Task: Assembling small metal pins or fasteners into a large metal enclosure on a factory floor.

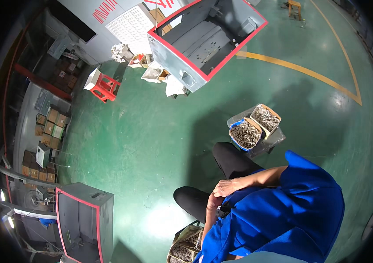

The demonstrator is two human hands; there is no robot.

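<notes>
The person sits with both arms drawn in over the lap, the right hand [227, 187] laid across the left hand [215, 201] above the dark-trousered legs. The fingers [218, 191] of the right hand look bent and close together, those of the left are largely covered — whether either hand grips something small between them, I cannot tell. A small dark item shows by the left wrist, too unclear to name. Beside the right knee, apart from the hands, two open boxes full of small metallic pieces stand side by side on a low grey stand [277, 140]: a blue-edged box [231, 135] nearer the knee and a pale box [273, 131] just beyond it. By the left leg, partly hidden by the arm and blue clothing, is a brown carton [177, 239] with similar pieces in it. On the green floor [138, 144] ahead stand a red stool [104, 91] bearing a white box and a large grey cabinet [169, 55] edged in red; another red-edged cabinet [106, 215] stands off to the left.
</notes>
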